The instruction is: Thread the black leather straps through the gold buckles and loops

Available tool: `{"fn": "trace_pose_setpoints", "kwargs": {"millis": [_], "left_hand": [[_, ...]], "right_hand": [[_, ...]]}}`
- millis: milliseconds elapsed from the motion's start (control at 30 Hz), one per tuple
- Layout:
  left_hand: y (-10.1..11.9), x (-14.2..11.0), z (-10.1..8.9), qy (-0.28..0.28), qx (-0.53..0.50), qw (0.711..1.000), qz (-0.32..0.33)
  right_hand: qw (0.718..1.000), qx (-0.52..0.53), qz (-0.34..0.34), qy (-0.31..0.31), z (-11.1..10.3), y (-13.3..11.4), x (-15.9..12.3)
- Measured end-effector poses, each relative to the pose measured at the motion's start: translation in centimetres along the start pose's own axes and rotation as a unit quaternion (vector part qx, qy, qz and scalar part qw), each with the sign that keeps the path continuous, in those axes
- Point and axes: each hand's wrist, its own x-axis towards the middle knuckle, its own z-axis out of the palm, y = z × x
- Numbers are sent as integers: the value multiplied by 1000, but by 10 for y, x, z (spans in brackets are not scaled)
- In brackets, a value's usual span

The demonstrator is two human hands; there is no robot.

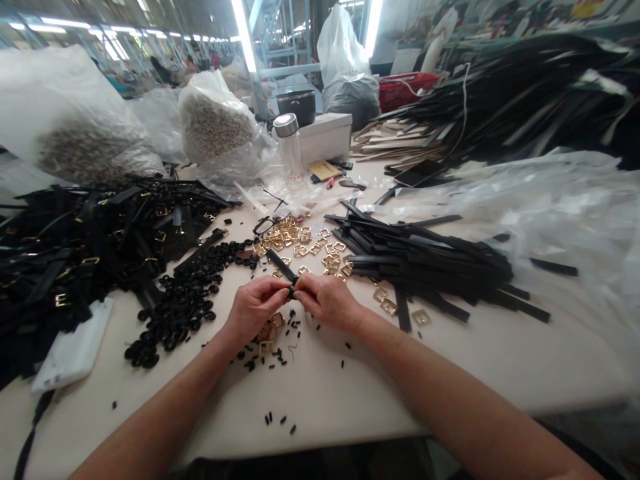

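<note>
Near the bench's [320, 393] front edge, both hands met over one black strap [281, 265]. The left hand [255, 305] and right hand [327, 301] had fingers pinched shut on its near end, its far end angled up off the bench. Gold buckles [295, 240] and loose straps [425, 257] lay just beyond, within easy reach.

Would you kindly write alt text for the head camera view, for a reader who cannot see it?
Two bare hands, left hand and right hand, pinch one end of a short black strap above a pale table. Around them lie gold buckles, black rings and stacked black straps.
</note>
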Motion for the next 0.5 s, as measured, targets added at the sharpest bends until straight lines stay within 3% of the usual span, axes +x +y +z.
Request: {"fn": "trace_pose_setpoints", "kwargs": {"millis": [267, 500], "left_hand": [[6, -2, 1, 3, -33, 999, -8], [2, 3, -1, 2, -208, 968, -143]], "right_hand": [[998, 61, 11, 19, 0, -3, 0], [980, 192, 28, 47, 3, -3, 0]]}}
